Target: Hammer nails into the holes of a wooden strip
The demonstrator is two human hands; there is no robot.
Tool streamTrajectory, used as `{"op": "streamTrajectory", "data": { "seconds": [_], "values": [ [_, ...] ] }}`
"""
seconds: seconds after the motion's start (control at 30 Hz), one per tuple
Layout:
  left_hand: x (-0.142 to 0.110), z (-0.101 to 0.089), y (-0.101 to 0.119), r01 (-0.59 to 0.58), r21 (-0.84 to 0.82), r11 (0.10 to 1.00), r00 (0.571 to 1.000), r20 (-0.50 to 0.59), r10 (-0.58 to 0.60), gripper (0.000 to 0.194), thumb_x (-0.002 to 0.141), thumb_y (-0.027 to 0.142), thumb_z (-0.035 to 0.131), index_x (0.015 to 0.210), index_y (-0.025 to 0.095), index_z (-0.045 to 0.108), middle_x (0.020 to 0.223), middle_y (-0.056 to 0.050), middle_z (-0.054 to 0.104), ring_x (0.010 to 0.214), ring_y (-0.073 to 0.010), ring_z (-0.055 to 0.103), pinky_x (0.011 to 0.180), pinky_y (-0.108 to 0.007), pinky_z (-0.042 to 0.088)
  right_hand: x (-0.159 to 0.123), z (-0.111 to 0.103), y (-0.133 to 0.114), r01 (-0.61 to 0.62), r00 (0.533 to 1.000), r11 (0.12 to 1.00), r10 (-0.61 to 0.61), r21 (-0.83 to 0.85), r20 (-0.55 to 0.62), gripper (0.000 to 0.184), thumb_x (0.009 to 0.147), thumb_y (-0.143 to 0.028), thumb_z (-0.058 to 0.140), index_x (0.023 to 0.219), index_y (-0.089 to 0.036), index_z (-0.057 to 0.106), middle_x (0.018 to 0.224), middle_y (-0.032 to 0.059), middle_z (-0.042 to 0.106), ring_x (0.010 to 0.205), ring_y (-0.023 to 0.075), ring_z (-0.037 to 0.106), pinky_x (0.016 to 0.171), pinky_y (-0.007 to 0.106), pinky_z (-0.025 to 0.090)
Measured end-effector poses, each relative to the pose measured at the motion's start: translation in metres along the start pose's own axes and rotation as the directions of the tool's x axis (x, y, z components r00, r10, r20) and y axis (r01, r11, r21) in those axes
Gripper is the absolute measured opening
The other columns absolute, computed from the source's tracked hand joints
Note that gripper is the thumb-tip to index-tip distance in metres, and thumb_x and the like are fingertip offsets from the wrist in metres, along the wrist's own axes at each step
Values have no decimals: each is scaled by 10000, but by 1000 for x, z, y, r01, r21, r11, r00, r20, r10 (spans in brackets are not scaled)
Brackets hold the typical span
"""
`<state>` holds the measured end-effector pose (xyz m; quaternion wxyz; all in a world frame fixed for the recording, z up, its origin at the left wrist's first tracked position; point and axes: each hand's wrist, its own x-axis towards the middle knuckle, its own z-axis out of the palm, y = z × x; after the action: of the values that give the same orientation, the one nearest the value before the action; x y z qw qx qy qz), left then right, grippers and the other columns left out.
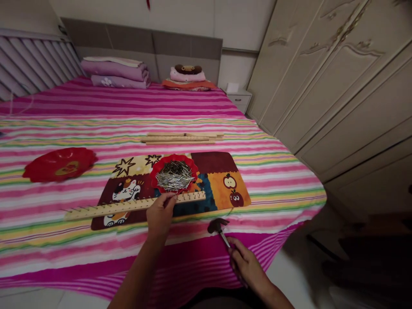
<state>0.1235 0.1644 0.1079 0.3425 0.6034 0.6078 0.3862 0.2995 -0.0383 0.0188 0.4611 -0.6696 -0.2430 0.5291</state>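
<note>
My left hand (160, 213) rests on a long wooden strip (106, 208) studded with a row of nails; its fingers are closed in a pinch at the strip's right part, and what they hold is too small to make out. The strip lies across a colourful cartoon mat (222, 180) on the striped bed. Just behind my left hand stands a red dish (157, 168) heaped with metal nails (174, 175). My right hand (246, 264) is closed round the handle of a small hammer (219, 226), whose head hovers over the bed's front edge.
A second red dish (59, 163) sits at the left of the bed. More wooden strips (182, 138) lie further back. Folded bedding (116, 73) and a plush toy (188, 73) are at the headboard. A wardrobe (337, 86) stands at the right, a nightstand (240, 99) beside it.
</note>
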Motion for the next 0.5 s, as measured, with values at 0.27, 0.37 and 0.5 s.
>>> {"op": "streamTrajectory", "data": {
  "seconds": [0.27,0.37,0.5],
  "values": [
    [-2,4,-4,-46,35,998,998,-30,47,218,701,419,582,787,248,687,726,30,707,707,-155,632,719,-254,476,1,-1,2,-28,1000,999,28,-25,-7,622,727,-582,485,1183,-160,516,422,-121,349,277,60,258,306,178,160],
    [-4,6,-7,-75,66,995,997,-25,77,211,721,407,571,801,248,685,758,23,714,724,-160,635,732,-261,476,1,-1,1,-27,1000,999,27,-23,-8,601,732,-568,495,1175,-163,522,434,-115,358,289,60,270,308,176,163],
    [-5,11,-12,-181,127,975,983,-9,183,203,762,368,539,815,231,679,831,-6,712,790,-171,635,772,-279,471,-1,0,-1,-11,1000,1000,11,10,-17,584,738,-561,520,1165,-163,535,441,-110,343,319,61,263,317,174,155]
  ]
}}
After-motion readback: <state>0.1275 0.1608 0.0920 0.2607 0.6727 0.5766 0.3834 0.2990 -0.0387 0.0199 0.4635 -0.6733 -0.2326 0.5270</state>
